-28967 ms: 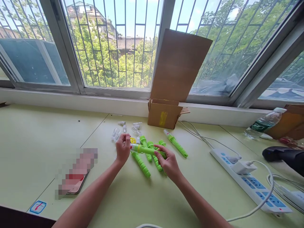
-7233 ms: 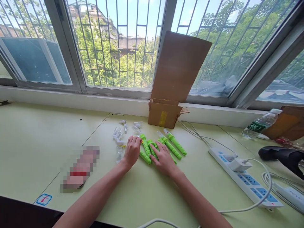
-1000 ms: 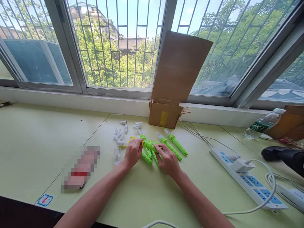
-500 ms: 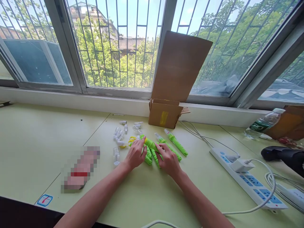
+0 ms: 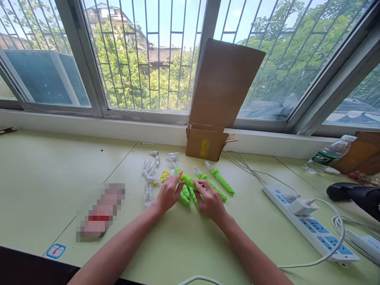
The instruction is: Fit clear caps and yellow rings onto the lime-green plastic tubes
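1 left hand (image 5: 169,192) and 1 right hand (image 5: 210,196) grip 1 green tube (image 5: 188,181); bottle label (image 5: 323,158) illegible.

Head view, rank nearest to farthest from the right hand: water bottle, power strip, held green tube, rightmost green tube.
From the right hand:
1. Held green tube: in its fingers.
2. Rightmost green tube: on the table, just beyond the hand and to its right.
3. Power strip: farther right.
4. Water bottle: far right, toward the window.

Pale green surface (image 5: 184,247), green tubes (image 5: 213,186) mid-scene, clear plastic pieces (image 5: 146,166) just left, cardboard box (image 5: 204,146) far, power strip (image 5: 308,227) right
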The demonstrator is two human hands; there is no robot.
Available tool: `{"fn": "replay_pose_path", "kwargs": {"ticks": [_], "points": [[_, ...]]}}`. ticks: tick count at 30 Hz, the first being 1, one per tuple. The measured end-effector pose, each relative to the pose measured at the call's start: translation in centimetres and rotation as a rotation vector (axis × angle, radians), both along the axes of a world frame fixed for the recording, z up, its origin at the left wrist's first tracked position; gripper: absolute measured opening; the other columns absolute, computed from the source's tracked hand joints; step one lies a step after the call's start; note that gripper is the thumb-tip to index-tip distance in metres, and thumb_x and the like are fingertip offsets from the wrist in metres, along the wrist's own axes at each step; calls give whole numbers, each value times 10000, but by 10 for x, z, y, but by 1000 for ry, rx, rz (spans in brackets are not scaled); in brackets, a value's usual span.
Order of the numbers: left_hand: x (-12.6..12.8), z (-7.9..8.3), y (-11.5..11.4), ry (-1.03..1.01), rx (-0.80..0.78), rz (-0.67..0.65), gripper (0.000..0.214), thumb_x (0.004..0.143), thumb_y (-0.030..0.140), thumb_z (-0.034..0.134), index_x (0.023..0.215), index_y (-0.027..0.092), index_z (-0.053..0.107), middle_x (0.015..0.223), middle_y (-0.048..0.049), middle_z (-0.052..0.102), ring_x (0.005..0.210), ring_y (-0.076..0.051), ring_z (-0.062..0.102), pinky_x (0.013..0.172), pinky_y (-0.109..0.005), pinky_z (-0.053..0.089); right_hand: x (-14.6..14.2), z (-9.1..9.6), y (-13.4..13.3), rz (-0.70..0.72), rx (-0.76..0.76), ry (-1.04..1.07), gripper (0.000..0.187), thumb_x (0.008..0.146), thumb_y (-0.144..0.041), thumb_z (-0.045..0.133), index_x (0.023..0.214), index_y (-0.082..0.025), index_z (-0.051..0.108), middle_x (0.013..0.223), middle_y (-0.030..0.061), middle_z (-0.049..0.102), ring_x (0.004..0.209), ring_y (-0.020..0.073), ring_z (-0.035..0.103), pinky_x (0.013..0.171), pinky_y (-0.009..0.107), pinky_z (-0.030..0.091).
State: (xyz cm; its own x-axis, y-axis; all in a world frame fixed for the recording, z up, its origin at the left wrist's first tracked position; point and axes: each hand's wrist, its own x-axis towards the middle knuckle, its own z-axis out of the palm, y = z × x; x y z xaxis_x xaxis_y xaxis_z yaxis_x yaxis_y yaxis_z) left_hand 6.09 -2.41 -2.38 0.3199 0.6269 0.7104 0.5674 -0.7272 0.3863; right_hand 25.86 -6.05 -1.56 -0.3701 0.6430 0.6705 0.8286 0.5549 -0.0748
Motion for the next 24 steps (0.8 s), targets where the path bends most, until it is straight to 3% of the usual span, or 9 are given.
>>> {"fn": "replay_pose_path", "kwargs": {"ticks": [9,15,24], "points": [[1,0,0,-67,-23,-19,387,979,213,345,1355,172,430,1231,-118,619,1160,-218,577,957,-405,503,1,3,-1,5,39,-20,370,938,-207,421,1278,-153,556,1037,137,635,884,210,637,661,284,516],[1,3,-3,-43,-6,-17,394,949,258,444,1334,177,443,1246,-115,608,1183,-227,558,987,-419,482,1,2,0,-12,45,-31,364,933,-197,430,1266,-149,568,1042,139,635,896,214,635,659,288,508],[1,2,-1,-86,-23,-54,360,940,247,460,1295,189,479,1215,-97,627,1156,-222,574,986,-409,486,-1,1,-2,1,58,-32,381,918,-182,443,1277,-130,561,1030,146,641,886,218,635,656,300,520]]}}
